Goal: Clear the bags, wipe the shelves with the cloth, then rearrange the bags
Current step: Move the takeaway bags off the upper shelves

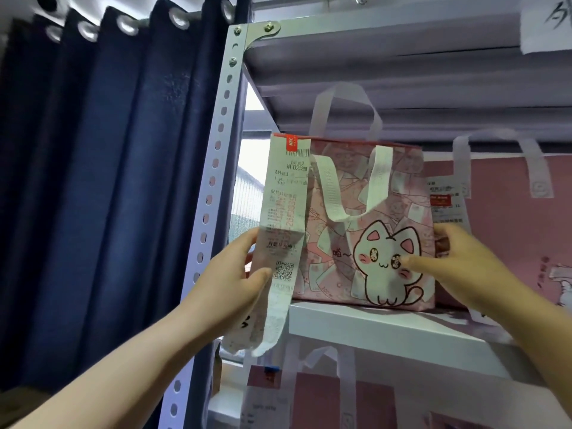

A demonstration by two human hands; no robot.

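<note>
Pink cat-print bag (371, 243) stands at left end of white shelf (371, 323), both hands on it.
Fingers of left hand (229, 274) wrap the bag's left edge, thumb on the long receipt (284, 212) hanging down its front. Fingers of right hand (458, 261) grasp the right edge, thumb on the cat face. Second pink bag (510, 243) just beside, to the right.

Bare arms reach up from 7 and 4 o'clock; left hand (235, 274) and right hand (461, 261) pinch the bag (356, 224) at its sides, thumbs in front.
</note>
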